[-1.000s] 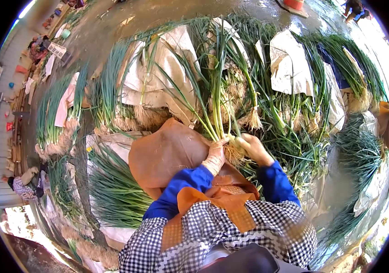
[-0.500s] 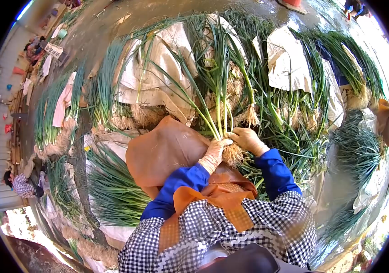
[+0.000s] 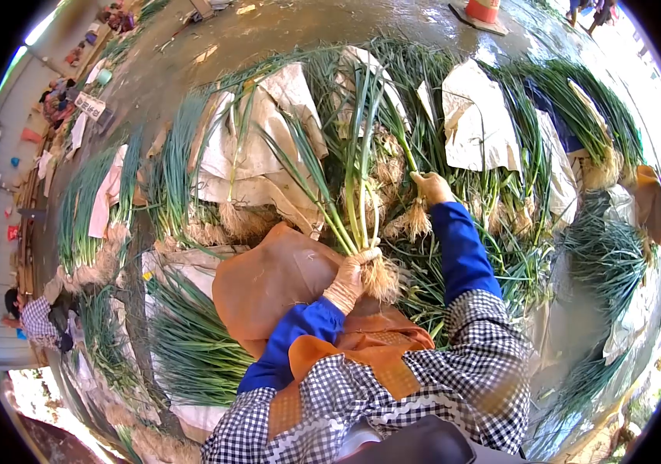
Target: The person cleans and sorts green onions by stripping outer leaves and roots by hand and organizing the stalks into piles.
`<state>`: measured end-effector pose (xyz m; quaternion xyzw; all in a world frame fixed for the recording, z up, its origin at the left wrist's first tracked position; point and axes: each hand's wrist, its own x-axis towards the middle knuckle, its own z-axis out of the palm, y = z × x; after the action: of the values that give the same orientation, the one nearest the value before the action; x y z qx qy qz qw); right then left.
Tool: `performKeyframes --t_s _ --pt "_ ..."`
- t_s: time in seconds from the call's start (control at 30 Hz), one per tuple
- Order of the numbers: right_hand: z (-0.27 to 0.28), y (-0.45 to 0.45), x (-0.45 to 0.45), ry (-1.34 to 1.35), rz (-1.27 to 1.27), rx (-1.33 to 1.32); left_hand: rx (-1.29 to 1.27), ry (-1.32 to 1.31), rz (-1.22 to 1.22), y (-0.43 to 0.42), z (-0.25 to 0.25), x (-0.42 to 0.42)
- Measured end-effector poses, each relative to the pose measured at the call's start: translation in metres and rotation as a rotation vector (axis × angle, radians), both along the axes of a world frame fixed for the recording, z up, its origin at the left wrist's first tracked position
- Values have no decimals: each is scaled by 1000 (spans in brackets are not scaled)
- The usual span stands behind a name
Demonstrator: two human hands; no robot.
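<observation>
My left hand [image 3: 350, 280] is closed round a small bunch of green onions [image 3: 357, 209] just above the pale roots. The bunch stands over my lap with its leaves fanned away from me. My right hand [image 3: 432, 188] reaches forward and grips a single green onion [image 3: 408, 155] low on its stalk. That onion's roots hang below the fingers, close to a heap of loose green onions [image 3: 512, 251]. Brown apron cloth [image 3: 272, 274] spreads over my lap, left of the bunch.
Beige sacks [image 3: 479, 116] cover parts of the onion rows ahead. At lower left, more green onions [image 3: 199, 332] lie on pale sheeting. A traffic cone [image 3: 483, 11] stands on the wet floor at the top. Another person [image 3: 39, 319] is bent over at far left.
My right hand has left the bunch and moved forward to grip another green onion. My left hand still holds the bunch, slightly lower and to the left.
</observation>
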<state>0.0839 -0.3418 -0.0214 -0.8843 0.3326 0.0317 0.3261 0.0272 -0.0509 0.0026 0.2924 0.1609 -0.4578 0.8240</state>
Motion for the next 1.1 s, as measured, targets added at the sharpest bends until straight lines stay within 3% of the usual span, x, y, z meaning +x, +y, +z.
performKeyframes --t_s 0.03,0.07,0.13,0.2,0.27,0.33,0.37,0.4,0.43,0.5,0.53,0.6,0.63,0.67,0.7,0.73,0.8,0.83,0.87,0.9,0.93,0.97,1.07,1.1 --pt "-3 9 3 -143 12 -141 48 61 62 -1 12 -1" --pt "-5 15 9 -83 25 -266 -8 58 110 -4 2 -1" --pt "32 57 -9 -83 160 -179 117 -149 128 -10 -4 -2" --pt "85 110 -43 -50 413 -265 181 -91 66 -10 -1 -7" --pt "70 140 -63 88 472 -381 92 56 -85 -10 -4 -12" --pt "61 151 -97 -361 452 -71 136 68 21 -9 -16 -17" --pt "72 150 -115 -336 332 316 33 89 -12 -4 -9 -15" --pt "97 146 -135 -396 361 512 -75 108 -43 1 -2 -10" --pt "94 128 -156 -232 445 641 -103 18 15 2 -9 -6" --pt "104 93 -180 190 309 881 -301 118 -53 9 -9 0" --pt "103 83 -182 242 393 516 -457 189 -86 10 -21 2" --pt "35 62 -173 382 499 -207 -305 120 15 8 -4 -5" --pt "-4 65 -155 5 292 429 -336 135 -27 7 -6 -4" --pt "0 77 -136 -181 158 727 -370 153 -66 7 -8 -3" --pt "6 89 -115 -368 31 1027 -239 82 -184 11 -9 -1" --pt "39 114 -90 -357 0 1014 4 -21 -259 13 18 -3" --pt "41 148 -64 -569 162 416 170 -198 -215 9 21 0" --pt "66 153 -59 -534 276 268 219 -213 -281 18 47 6" --pt "90 153 -56 -490 388 123 3 -52 -426 34 46 20" --pt "86 143 -49 -564 480 141 25 -204 -229 36 90 13" --pt "86 134 -48 -539 378 194 -110 -153 -158 45 100 20" --pt "24 105 -30 -670 369 -33 -109 -237 -91 53 123 24" --pt "7 2 -38 -498 -153 38 -367 -355 94 89 164 46" --pt "2 -31 -56 -405 -309 -171 -541 -449 75 101 163 58"
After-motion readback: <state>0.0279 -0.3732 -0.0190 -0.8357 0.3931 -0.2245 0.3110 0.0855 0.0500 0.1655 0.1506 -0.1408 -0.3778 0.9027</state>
